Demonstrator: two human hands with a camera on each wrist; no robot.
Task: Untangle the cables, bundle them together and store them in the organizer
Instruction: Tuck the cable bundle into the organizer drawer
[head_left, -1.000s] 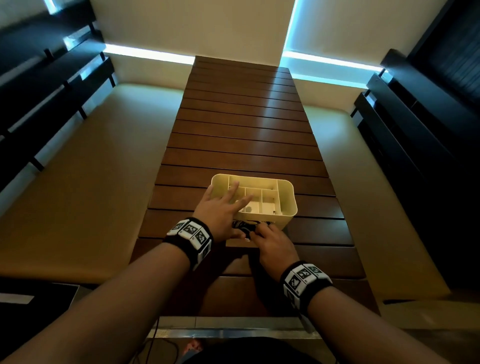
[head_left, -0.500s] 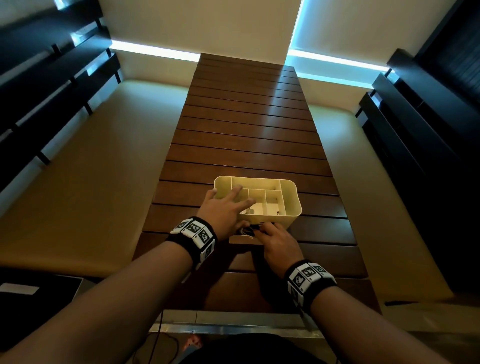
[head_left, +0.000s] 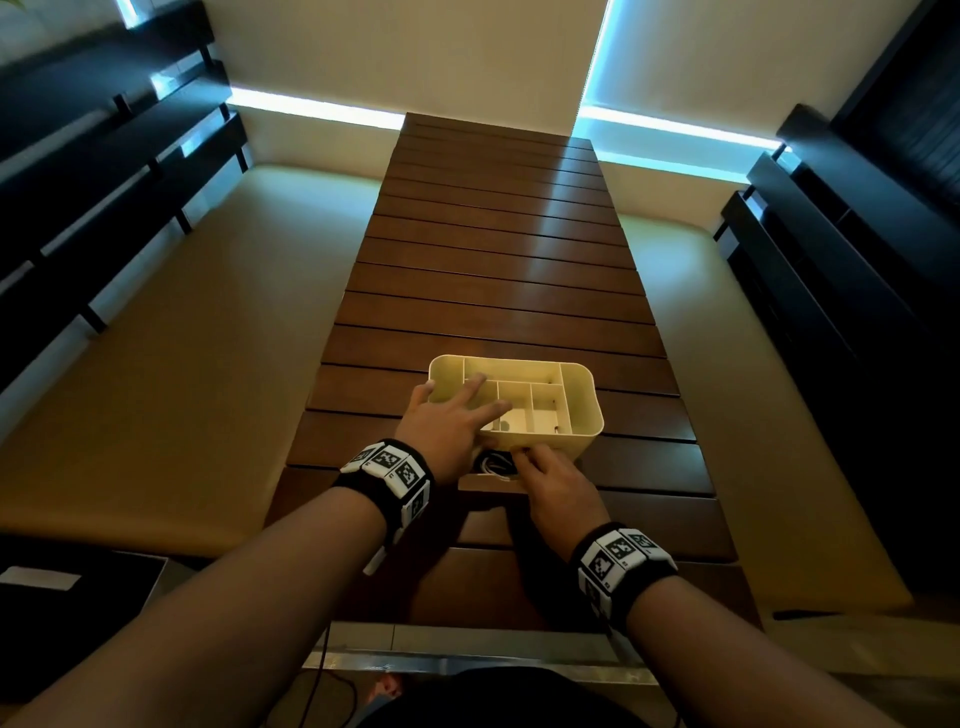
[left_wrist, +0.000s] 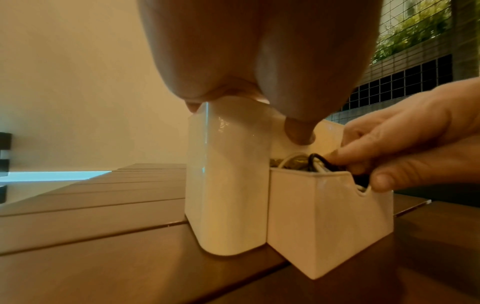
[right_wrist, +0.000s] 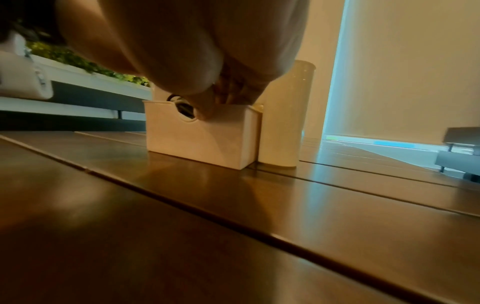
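Note:
A cream organizer (head_left: 582, 395) with several compartments stands on the near part of the wooden table (head_left: 498, 291). Its small front drawer (left_wrist: 330, 216) is pulled out toward me and holds coiled black and white cables (left_wrist: 311, 162). My left hand (head_left: 457, 415) lies flat on the organizer's left top with fingers straight, and its thumb (left_wrist: 298, 133) presses the front wall. My right hand (head_left: 535, 460) reaches into the drawer. Its fingers curl on the cables inside, and the thumb (left_wrist: 384, 181) sits at the notch in the drawer front (right_wrist: 197, 131).
The slatted table runs far ahead past the organizer. Padded benches (head_left: 171, 364) flank both sides, with dark slatted backs (head_left: 104, 171) beyond them. A thin cable (head_left: 322, 670) hangs below the table's near edge.
My right fingers have crept slightly forward over the drawer toward the organizer. The left hand keeps its place on top. The head view has tilted a little.

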